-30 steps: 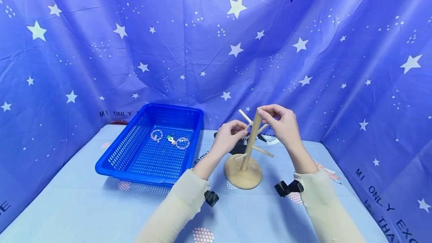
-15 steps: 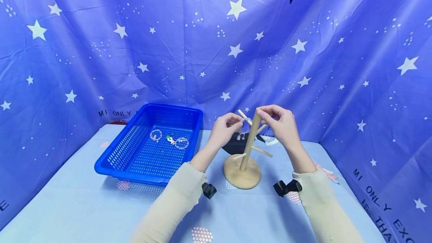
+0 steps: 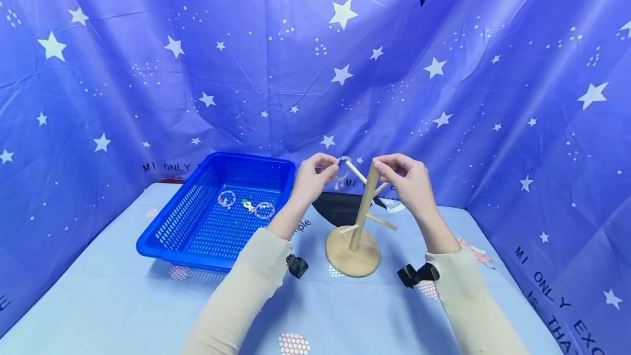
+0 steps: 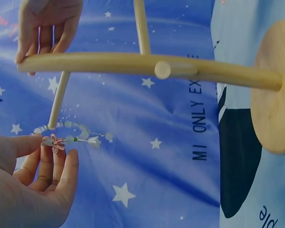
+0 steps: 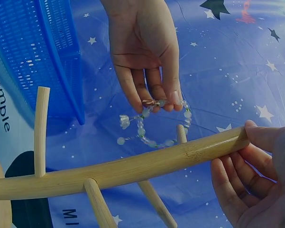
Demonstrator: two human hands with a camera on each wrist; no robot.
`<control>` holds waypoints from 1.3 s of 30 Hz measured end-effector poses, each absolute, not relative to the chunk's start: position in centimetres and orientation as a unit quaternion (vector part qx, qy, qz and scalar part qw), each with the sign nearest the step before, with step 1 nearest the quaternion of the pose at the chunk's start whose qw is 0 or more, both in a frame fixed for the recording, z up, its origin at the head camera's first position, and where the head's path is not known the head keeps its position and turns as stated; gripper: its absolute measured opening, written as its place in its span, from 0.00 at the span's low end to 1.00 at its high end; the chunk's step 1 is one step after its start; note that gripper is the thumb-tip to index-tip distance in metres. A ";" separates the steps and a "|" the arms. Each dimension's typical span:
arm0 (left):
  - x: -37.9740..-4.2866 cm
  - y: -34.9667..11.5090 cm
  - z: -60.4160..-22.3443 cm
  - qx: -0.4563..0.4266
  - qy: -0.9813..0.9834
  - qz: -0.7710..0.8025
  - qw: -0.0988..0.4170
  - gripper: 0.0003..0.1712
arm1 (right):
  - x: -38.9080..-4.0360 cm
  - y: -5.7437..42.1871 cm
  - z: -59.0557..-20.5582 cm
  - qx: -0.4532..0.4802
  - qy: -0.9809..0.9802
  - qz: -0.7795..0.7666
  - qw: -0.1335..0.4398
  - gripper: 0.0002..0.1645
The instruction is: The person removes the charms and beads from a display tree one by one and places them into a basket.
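A beaded bracelet (image 5: pixel 141 134) with pale beads, a pink flower charm (image 4: pixel 56 142) and dangling pendants is pinched between the thumb and fingers of my left hand (image 3: pixel 310 181). Its loop is at the tip of the upper left peg (image 3: pixel 356 171) of a wooden stand (image 3: pixel 363 212); whether the loop still encircles that tip I cannot tell. My right hand (image 3: pixel 408 181) grips the top of the stand's post between thumb and fingers. The stand is upright on its round base (image 3: pixel 366 259), and its other visible pegs carry nothing.
Left of the stand sits a blue perforated basket (image 3: pixel 212 237). Inside lie two bracelets (image 3: pixel 227 199) (image 3: pixel 264 211) and a small white and green piece (image 3: pixel 248 205). A starry blue curtain (image 3: pixel 266 81) hangs behind the light blue tablecloth (image 3: pixel 123 295).
My left hand has moved left and slightly up, carrying the bracelet outward along the upper peg from near the post to its tip. My right hand has stayed on the post top.
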State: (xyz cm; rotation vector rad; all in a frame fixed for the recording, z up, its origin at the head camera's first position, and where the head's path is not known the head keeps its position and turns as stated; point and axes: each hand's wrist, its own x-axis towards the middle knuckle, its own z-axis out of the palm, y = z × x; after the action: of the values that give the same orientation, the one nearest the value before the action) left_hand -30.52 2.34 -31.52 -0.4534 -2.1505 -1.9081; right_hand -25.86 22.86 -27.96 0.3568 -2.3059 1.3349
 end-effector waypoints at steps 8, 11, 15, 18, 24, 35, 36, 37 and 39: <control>-31.1 0.5 -31.4 -0.133 -0.727 -0.662 0.123 0.09 | -25.8 22.8 -28.0 0.134 -0.834 0.485 0.226 0.19; -31.3 -0.4 -31.4 -0.125 -0.732 -0.659 0.119 0.09 | -25.8 22.7 -27.9 0.133 -0.833 0.487 0.226 0.19; -31.4 -1.9 -31.1 -0.112 -0.744 -0.648 0.119 0.10 | -25.7 22.6 -27.9 0.131 -0.832 0.490 0.224 0.19; -31.5 -3.0 -30.9 -0.107 -0.750 -0.641 0.121 0.11 | -25.7 22.7 -27.8 0.131 -0.832 0.491 0.224 0.19; -32.0 -5.3 -30.8 -0.099 -0.756 -0.634 0.128 0.13 | -26.0 23.0 -28.0 0.132 -0.830 0.491 0.228 0.19; -32.9 -9.8 -31.6 -0.066 -0.783 -0.607 0.119 0.13 | -26.0 23.0 -28.0 0.134 -0.829 0.495 0.224 0.20; -33.0 -10.2 -31.7 -0.063 -0.789 -0.600 0.117 0.13 | -26.0 22.9 -28.0 0.133 -0.829 0.495 0.224 0.19; -33.1 -10.6 -31.9 -0.060 -0.793 -0.596 0.114 0.13 | -26.0 22.9 -28.0 0.133 -0.828 0.496 0.223 0.19; -33.3 -11.4 -32.1 -0.054 -0.803 -0.584 0.105 0.13 | -26.0 22.9 -28.0 0.134 -0.829 0.496 0.222 0.19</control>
State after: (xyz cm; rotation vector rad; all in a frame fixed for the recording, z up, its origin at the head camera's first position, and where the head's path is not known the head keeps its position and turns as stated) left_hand -33.27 -11.37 -32.11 -0.1596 -2.3678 -1.7204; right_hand -26.00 22.90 -28.00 0.3693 -2.2889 1.3702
